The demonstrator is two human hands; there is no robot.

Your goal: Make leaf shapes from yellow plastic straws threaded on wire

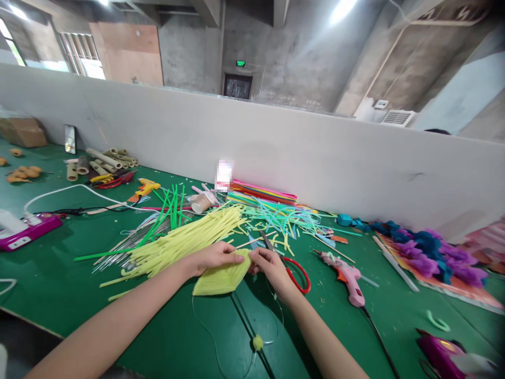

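Yellow fan [223,278], two hands [244,263]

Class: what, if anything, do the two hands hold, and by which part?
Both hands, left hand and right hand, pinch the yellow woven piece at its upper tip.

You're working under bright ceiling lamps [342,9] that flare white; window [81,58] blown out, edges perhaps bowed, shadows soft.

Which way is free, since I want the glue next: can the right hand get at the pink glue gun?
Probably yes. The right hand pinches the yellow piece, and the pink glue gun lies just to its right on the green table; only the red-handled scissors lie between, flat.
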